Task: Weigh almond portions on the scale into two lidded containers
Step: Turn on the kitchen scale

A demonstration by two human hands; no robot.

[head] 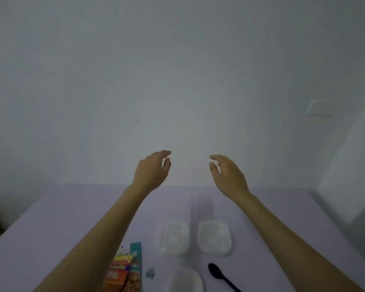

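1. Nearest, cut off by the bottom edge: a white rounded object point(184, 280) on the table. Too blurred to tell whether it is the scale.
2. Left of it, a small clear-blue clip point(150, 272). Beyond that are colourful snack packets point(133, 277), one teal with nuts pictured and one orange-red. They are partly hidden under the left forearm.
3. Right of the white object, a black spoon point(221, 276) lies flat, bowl towards the far side and handle running off the frame's bottom.
4. Mid-table: two clear plastic containers sit side by side, just apart. The left container point(172, 237) and the right container point(215, 237) look lidded; their contents cannot be made out.
5. All of this rests on a pale lilac table point(282, 218), whose far edge meets the wall.
6. Both forearms reach forward over the table. The left hand point(153, 169) and right hand point(228, 173) are raised above it, well apart from every item. Their palms face each other, the fingers are loosely curved, and they hold nothing.
7. Farthest: a plain pale wall point(177, 70), with a faint white socket plate point(318, 108) to the right.
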